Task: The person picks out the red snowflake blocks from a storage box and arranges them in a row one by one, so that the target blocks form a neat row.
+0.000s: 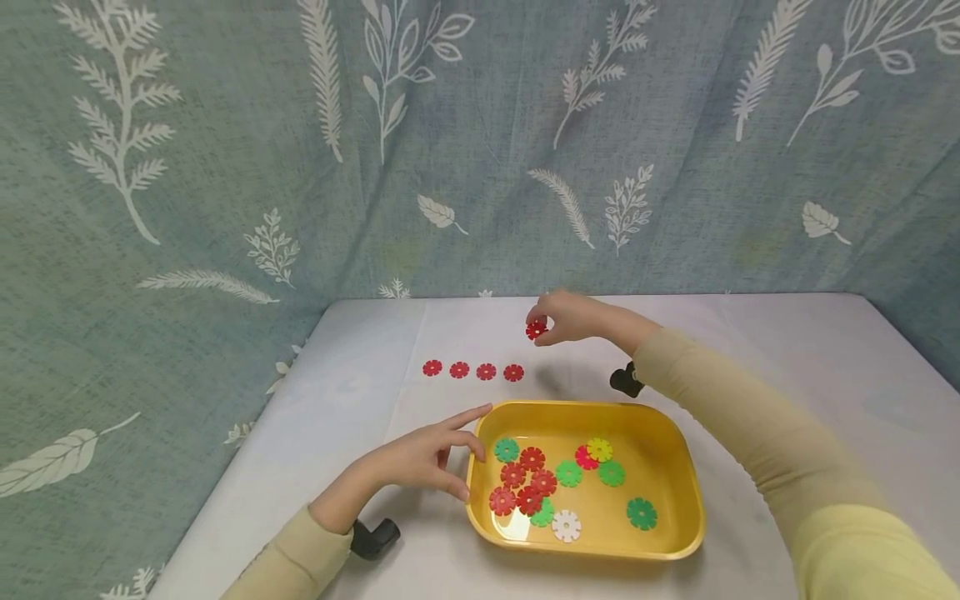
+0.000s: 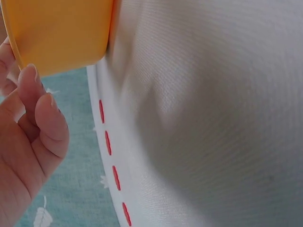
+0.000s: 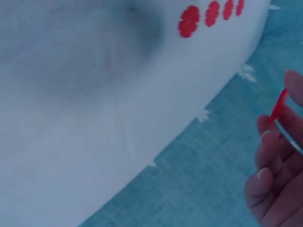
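My right hand [image 1: 573, 318] pinches a red notched plastic disc [image 1: 536, 330] between thumb and fingertips, raised over the far part of the table. The right wrist view shows this disc [image 3: 279, 106] edge-on. To its lower left, a row of several matching red discs [image 1: 486, 372] lies flat on the white cloth. At the left end of a yellow tray [image 1: 585, 552], my left hand [image 1: 423, 454] grips the rim, with a finger over the edge. In the left wrist view, the fingers [image 2: 51, 123] stand beside the tray wall [image 2: 61, 38].
Inside the tray lie several loose discs: red [image 1: 513, 475], green [image 1: 642, 513], yellow [image 1: 599, 450], pink and one white [image 1: 566, 526]. The white-covered table [image 1: 787, 358] meets a leaf-patterned blue-green curtain [image 1: 480, 167] at the back and left. Black wrist mounts [image 1: 375, 538] are on both forearms.
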A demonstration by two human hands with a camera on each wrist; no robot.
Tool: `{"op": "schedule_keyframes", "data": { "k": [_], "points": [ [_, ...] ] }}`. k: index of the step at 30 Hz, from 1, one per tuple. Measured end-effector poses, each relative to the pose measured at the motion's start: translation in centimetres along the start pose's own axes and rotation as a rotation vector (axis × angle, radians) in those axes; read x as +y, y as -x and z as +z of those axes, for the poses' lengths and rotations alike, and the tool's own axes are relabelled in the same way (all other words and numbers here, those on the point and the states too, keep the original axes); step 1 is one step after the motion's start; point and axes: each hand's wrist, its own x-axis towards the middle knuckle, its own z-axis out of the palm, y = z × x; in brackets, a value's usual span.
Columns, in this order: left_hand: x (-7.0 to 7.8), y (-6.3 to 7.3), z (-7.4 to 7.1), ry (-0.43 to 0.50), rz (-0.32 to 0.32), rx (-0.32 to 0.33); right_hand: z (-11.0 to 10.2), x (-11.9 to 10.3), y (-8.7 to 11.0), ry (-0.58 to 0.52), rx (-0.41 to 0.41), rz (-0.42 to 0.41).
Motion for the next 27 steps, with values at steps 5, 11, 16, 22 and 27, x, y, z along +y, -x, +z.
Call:
{"op": "schedule_keyframes", "data": {
  "k": [5, 11, 16, 22, 27],
  "points": [
    [0.1, 0.0, 0.0, -0.006, -0.017, -0.004, 1.3, 1.2, -1.1, 0.035, -0.069, -0.021],
    [0.1, 0.0, -0.1, -0.013, -0.02, -0.006, 2.6, 2.3, -1.7, 0.048, -0.127, -0.008],
    [0.0, -0.1, 0.0, -0.018, -0.015, -0.006, 3.9, 2.9, -1.8, 0.044, -0.194, 0.025],
    [-0.1, -0.1, 0.0, -0.02, -0.017, -0.006, 5.3, 3.3, -1.8, 0.025, -0.255, 0.069],
    [-0.1, 0.0, 0.0, -0.022, -0.027, -0.006, 6.4, 3.8, -2.1, 0.078, -0.265, 0.025]
  ]
}}
